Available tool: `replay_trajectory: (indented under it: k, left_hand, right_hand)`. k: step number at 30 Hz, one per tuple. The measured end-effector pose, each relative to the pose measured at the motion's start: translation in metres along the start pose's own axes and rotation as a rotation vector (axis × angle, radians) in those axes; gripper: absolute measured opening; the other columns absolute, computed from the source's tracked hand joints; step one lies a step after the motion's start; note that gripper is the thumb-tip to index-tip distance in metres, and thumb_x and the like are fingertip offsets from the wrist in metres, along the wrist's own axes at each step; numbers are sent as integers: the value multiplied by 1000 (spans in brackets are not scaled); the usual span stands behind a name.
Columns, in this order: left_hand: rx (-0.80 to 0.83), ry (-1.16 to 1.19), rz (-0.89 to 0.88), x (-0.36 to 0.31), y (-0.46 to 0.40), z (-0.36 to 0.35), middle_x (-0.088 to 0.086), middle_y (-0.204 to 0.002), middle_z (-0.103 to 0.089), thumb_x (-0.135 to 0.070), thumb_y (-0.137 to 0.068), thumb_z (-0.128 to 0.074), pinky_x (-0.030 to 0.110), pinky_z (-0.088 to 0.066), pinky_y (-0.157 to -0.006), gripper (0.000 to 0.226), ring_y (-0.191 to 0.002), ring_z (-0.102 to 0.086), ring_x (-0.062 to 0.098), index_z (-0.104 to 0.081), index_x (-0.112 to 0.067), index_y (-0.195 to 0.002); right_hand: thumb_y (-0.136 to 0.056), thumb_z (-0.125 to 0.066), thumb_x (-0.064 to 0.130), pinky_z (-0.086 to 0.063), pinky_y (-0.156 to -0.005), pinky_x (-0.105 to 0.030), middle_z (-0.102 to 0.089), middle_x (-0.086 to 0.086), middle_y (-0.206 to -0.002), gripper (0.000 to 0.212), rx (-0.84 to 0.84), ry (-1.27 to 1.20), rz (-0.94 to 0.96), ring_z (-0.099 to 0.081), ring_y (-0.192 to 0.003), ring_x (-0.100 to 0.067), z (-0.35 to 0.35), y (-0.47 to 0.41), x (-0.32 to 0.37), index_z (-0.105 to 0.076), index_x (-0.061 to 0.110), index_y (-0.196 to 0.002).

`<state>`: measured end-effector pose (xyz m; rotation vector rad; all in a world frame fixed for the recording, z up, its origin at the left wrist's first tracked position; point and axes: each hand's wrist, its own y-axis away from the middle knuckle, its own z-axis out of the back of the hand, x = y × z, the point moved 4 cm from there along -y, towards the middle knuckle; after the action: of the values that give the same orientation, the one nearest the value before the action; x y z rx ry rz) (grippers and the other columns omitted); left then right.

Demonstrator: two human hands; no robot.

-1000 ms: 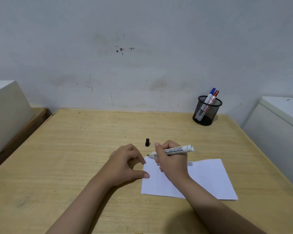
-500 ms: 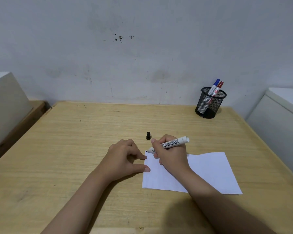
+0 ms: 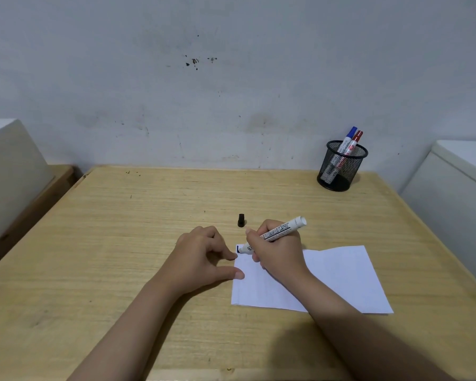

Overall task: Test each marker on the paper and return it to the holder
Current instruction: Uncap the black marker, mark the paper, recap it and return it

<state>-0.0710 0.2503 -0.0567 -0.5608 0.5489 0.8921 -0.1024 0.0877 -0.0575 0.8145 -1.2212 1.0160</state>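
Right hand (image 3: 279,250), just right of frame centre, closed in a writing grip around an uncapped white whiteboard marker (image 3: 275,233); barrel slanting up to the right, black tip down at the upper left corner of the white paper (image 3: 338,279), touching or nearly touching a short dark stroke (image 3: 237,248) at that corner. Left hand (image 3: 204,257), just left of the marker tip, loosely curled and holding nothing; thumb and forefinger extended to the paper's left edge, thumb tip on or right at that edge, the other fingers tucked under. Sheet lying flat on the wooden table (image 3: 121,243), right of centre, partly covered by the right wrist and forearm. Black cap (image 3: 241,220) standing upright on the bare tabletop just above the two hands, apart from both and off the paper. Black mesh pen holder (image 3: 341,167) in the upper right of the frame, at the table's far right corner near the wall, well apart from the hands. Inside it, leaning right: blue-capped marker (image 3: 348,138) and red-capped marker (image 3: 353,141), side by side, caps above the rim. Stained pale wall (image 3: 231,78) across the upper half. Pale cabinet tops at the left and right edges of the frame.
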Motion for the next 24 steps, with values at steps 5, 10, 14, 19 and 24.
replay_trajectory:
  k: [5, 10, 14, 19, 24]
  left_hand:
    - [-2, 12, -15, 1, 0, 0, -14, -71, -59, -63, -46, -76, 37, -47, -79, 42, -82, -56, 6, -72, -33, -76]
    - [-85, 101, 21, -2, -15, 5, -6, -86, -62, -32, -68, -77, 19, -46, -68, 18, -80, -59, 9, -64, -29, -79]
    - [-119, -21, -16, -10, -42, 2, -9, -103, -58, -19, -83, -61, 18, -49, -72, 28, -84, -59, 3, -60, -29, -109]
    - [-34, -132, 37, -9, -62, -8, -3, -92, -62, -12, -80, -60, 38, -52, -73, 18, -80, -60, 14, -64, -24, -92]
    - [-148, 312, 187, -12, -52, 5, -3, -74, -64, -12, -79, -69, 24, -48, -65, 6, -67, -60, 11, -64, -16, -81]
  right_hand:
    - [-84, -68, 19, -39, -38, -22, -59, -13, -52, 32, -94, -189, -42, -54, -41, -16, 7, -1, -1, -50, 8, -61]
    - [-86, -66, 27, -44, -43, -26, -61, -7, -51, 29, -167, -330, -100, -49, -36, -16, 13, -2, 2, -56, 4, -73]
    - [-88, -63, 27, -42, -43, -25, -65, -4, -55, 25, -145, -405, -85, -51, -39, -15, 14, 4, 9, -63, 7, -73]
    - [-86, -64, 19, -44, -43, -23, -69, -8, -65, 12, -139, -431, -37, -52, -44, -14, 24, 9, 22, -68, 11, -78]
    - [-77, -74, 7, -54, -54, -26, -73, -8, -73, 10, -67, -402, 52, -61, -57, -16, 49, 16, 33, -70, 9, -86]
